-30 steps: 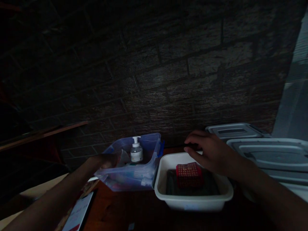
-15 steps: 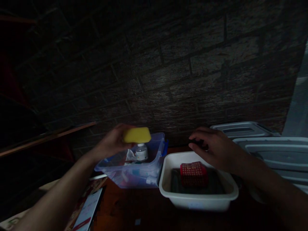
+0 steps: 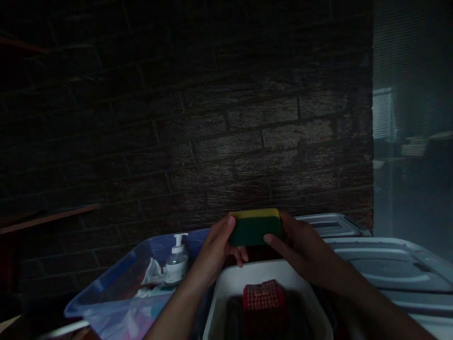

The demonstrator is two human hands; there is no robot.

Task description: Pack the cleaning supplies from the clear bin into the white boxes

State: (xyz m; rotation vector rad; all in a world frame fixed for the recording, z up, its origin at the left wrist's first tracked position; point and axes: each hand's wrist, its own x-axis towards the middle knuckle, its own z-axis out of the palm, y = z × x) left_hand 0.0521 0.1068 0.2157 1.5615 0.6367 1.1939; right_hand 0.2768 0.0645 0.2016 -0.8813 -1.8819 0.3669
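A yellow-and-green scrubbing sponge (image 3: 255,228) is held up between both hands, its green side facing me. My left hand (image 3: 221,238) grips its left end, the thumb on the near face and some fingers below. On the right end, my right hand (image 3: 297,241) is closed with its thumb pressed against the green side. Below the hands is a white tub (image 3: 215,297), and in it lies a red patterned item (image 3: 264,302) whose kind I cannot make out.
To the left, a clear bluish plastic bin (image 3: 102,288) holds a pump bottle (image 3: 177,264) and crumpled white wrapping (image 3: 153,273). Grey lids (image 3: 392,264) lie at the right. A dark brick wall (image 3: 247,151) rises behind, with a glass panel (image 3: 414,189) on the right.
The sponge has moved right from over the clear bin and turned to show its green side. My right hand, empty before, has taken hold of it too. The view has shifted.
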